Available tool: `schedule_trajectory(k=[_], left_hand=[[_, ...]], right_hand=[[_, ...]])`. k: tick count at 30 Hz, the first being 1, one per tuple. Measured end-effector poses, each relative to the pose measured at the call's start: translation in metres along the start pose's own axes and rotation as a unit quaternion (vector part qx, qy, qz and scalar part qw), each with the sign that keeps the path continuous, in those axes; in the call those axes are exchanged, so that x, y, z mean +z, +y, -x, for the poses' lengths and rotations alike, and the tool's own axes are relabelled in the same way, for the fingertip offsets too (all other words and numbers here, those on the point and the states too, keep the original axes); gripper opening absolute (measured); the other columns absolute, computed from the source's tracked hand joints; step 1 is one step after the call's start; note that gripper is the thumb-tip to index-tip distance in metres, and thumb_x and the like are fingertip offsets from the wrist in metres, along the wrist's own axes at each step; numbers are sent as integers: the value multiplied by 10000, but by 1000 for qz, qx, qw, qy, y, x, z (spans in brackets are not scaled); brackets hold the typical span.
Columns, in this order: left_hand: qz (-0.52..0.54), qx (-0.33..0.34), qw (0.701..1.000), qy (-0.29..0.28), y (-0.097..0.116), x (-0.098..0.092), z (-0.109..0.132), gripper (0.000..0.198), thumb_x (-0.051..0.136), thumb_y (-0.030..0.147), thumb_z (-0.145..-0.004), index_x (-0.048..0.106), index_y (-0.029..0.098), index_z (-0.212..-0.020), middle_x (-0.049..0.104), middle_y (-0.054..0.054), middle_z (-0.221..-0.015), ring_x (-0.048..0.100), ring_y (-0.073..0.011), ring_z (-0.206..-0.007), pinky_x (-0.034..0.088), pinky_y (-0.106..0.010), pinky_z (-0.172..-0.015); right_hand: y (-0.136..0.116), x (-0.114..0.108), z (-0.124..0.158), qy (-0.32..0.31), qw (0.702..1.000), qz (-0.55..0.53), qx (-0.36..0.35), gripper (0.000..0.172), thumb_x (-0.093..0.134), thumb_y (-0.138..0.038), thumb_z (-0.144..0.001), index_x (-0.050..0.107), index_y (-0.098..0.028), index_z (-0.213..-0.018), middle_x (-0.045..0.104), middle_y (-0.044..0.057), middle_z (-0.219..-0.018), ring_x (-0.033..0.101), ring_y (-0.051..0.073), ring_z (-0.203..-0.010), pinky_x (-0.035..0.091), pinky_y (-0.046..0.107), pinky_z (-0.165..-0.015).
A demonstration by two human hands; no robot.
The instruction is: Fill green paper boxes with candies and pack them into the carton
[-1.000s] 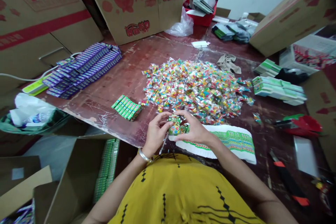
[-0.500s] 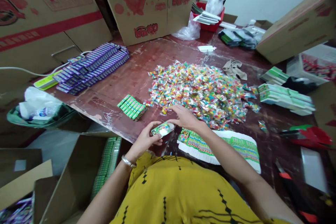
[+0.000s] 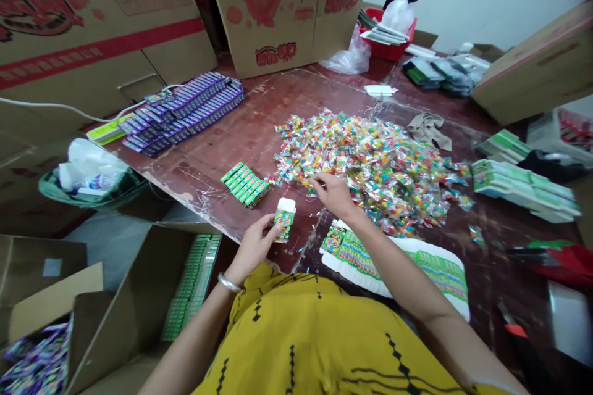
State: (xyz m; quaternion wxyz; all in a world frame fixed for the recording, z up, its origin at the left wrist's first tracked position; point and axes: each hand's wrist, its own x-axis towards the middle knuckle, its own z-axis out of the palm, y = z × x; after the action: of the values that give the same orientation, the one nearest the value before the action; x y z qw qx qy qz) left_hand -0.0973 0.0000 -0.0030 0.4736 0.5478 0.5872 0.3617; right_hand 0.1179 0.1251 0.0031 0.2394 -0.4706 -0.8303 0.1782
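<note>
In our left hand (image 3: pixel 256 244) we pinched a small green box (image 3: pixel 283 225) between thumb and fingers, its white top flap up, near the front edge of the table (image 3: pixel 287 105). Our right hand (image 3: pixel 334 196), fingers curled together, was at the near side of the candy heap (image 3: pixel 370 160); we could not tell whether it gripped a packet. Fanned flat cartons (image 3: pixel 361 256) lay below our right forearm.

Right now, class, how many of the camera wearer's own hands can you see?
2: the left hand holds a small green box with its flap up; the right hand is at the near edge of the candy pile.
</note>
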Motion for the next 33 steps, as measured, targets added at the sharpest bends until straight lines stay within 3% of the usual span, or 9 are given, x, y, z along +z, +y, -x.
schedule_trajectory(k=[3,7,13,15,18,21,25,29,33], left_hand=[[-45,43,998,-7,7,8,-8,291,567,387,-890,677,206,-1091,717,-54,-1057,649,-250,-956,464,-321,-872],[-55,79,995,-38,14,19,-13,286,560,351,-903,662,225,-1138,708,-41,-1116,648,-240,-993,457,-308,-882],[6,87,995,-49,20,37,-14,295,550,308,-909,623,200,-1173,691,-53,-1142,642,-226,-1034,480,-331,-924],[55,84,994,-29,20,42,-14,339,571,312,-898,583,188,-1213,679,-72,-1141,647,-222,-1022,502,-342,-913],[111,84,990,18,24,48,-14,521,635,313,-860,462,217,-1343,655,-74,-1095,649,-199,-954,531,-329,-849],[138,86,986,25,31,51,-14,568,657,310,-848,432,249,-1366,627,-41,-998,629,-161,-849,528,-284,-762],[167,93,981,-19,38,54,-16,380,660,290,-850,530,216,-1199,609,-16,-927,600,-140,-823,493,-241,-730],[187,86,977,-58,34,60,-17,302,660,270,-844,536,195,-1109,616,-48,-1056,605,-159,-899,483,-264,-788],[173,84,981,-28,32,65,-16,332,686,261,-810,528,205,-1097,611,-49,-1068,605,-167,-913,477,-270,-794]], right_hand=[[-10,-29,5,-17,995,-95,-34,225,477,-290,-959,634,-188,-834,640,14,-790,569,129,-721,413,256,-695],[-20,-46,13,-57,990,-101,-74,203,509,-224,-935,645,-192,-789,634,36,-911,574,153,-878,437,295,-809],[-23,-32,24,-4,991,-126,-51,120,642,-291,-868,666,-195,-802,624,51,-1087,578,171,-1015,463,316,-874],[-25,-29,28,24,986,-160,-41,133,656,-306,-860,670,-190,-797,641,49,-1068,591,172,-1004,465,317,-870],[-28,-29,38,8,975,-217,-40,245,542,-329,-935,690,-191,-796,668,48,-1032,611,164,-957,469,322,-868],[-30,-23,52,9,945,-324,40,229,587,-400,-898,685,-214,-988,677,43,-941,632,155,-829,507,284,-728],[-30,-4,71,62,895,-425,119,443,703,-397,-803,609,-253,-1211,684,31,-968,641,155,-809,521,269,-699],[-29,2,79,107,915,-374,105,188,623,-359,-873,725,-215,-936,693,29,-887,629,155,-796,502,289,-750],[-31,-1,78,139,924,-348,77,152,626,-330,-872,705,-204,-840,694,49,-940,639,176,-876,506,304,-780]])
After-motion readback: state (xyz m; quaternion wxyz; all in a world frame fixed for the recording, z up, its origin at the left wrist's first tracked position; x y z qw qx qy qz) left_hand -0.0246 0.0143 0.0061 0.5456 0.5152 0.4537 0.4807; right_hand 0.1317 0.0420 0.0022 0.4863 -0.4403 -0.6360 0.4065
